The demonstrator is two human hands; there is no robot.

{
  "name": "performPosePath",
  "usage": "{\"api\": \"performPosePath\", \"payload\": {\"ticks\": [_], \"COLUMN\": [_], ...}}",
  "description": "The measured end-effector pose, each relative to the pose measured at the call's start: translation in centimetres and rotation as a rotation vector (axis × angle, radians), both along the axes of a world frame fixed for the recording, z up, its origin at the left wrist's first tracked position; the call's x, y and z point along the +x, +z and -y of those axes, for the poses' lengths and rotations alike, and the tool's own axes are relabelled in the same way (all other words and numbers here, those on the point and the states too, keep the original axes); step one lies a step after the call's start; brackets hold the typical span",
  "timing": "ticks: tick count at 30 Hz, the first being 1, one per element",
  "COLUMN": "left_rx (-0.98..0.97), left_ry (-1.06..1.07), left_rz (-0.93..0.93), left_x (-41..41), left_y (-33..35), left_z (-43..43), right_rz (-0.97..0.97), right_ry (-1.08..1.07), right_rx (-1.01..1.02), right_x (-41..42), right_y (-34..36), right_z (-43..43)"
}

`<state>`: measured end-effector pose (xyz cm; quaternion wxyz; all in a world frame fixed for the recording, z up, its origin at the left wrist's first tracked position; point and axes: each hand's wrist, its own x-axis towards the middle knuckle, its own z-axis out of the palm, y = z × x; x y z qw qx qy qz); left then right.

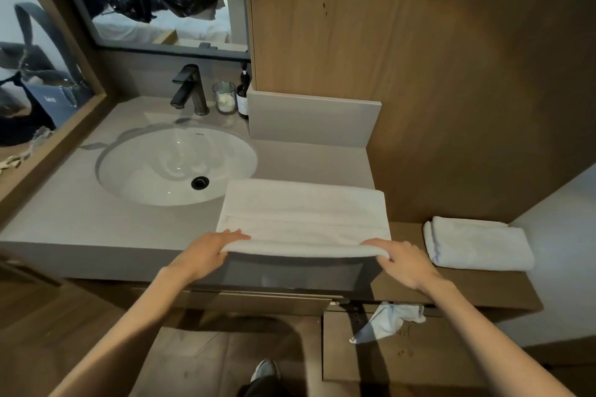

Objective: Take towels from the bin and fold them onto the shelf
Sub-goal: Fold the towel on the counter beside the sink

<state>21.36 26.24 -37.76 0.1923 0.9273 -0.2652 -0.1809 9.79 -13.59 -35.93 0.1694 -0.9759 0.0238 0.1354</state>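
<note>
Left grip (pixel 209 251) and right grip (pixel 403 263) pinching near edge of white towel (pixel 303 219) on table (pixel 80 219), folded towel (pixel 477 245) right of right grip

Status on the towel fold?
Left hand and right hand grip near edge of white terry towel on grey counter. Second folded white towel on brown wooden shelf. Nothing blocking.

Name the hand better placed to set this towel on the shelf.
Right, probably. The right hand grips the end of the towel nearest the wooden shelf and the folded towel; the left hand holds the far end.
</note>
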Motion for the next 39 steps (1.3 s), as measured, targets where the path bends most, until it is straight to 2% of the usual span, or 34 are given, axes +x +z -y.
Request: {"api": "performPosePath", "payload": {"ticks": [3, 6, 8, 11, 14, 18, 21, 32, 36, 38, 39], "left_rx": [-0.153, -0.283, -0.348, -0.435, -0.509, -0.399, -0.26, -0.205, -0.103, -0.11, -0.126], "left_ry": [0.156, 0.384, 0.532, 0.696, 0.773, 0.746, 0.704, 0.561, 0.618, 0.671, 0.658], "left_rz": [-0.013, 0.008, 0.008, -0.029, -0.071, -0.062, -0.042, 0.134, 0.121, 0.136, 0.202], "left_x": [1.1, 2.9, 4.2, 6.3, 8.6, 10.8, 11.9, 12.5, 12.8, 12.6, 12.4], "left_y": [1.7, 2.9, 3.3, 3.2, 2.2, 0.4, -1.1, -2.6, -2.5, -2.1, -2.1], "left_z": [-0.4, -0.1, 0.5, 1.8, 3.3, 4.7, 4.9, 4.7, 4.8, 4.9, 4.9], "right_rz": [0.126, 0.296, 0.343, 0.374, 0.354, 0.299, 0.285, 0.199, 0.091, 0.146, 0.21], "right_ry": [-0.186, -0.412, -0.544, -0.692, -0.794, -0.879, -0.869, -0.697, -0.719, -0.697, -0.653], "right_rx": [0.206, 0.425, 0.529, 0.591, 0.609, 0.608, 0.492, 0.073, -0.035, -0.12, -0.19], "right_x": [0.4, 1.6, 2.9, 5.0, 6.7, 8.4, 9.3, 11.1, 11.7, 11.8, 11.8], "right_y": [0.4, 1.2, 1.4, 0.9, 0.0, -1.2, -1.8, -3.7, -3.2, -2.8, -2.6], "right_z": [1.2, 1.7, 1.6, 1.5, 1.2, 0.4, -0.2, 0.5, -0.1, -0.6, -0.9]}}
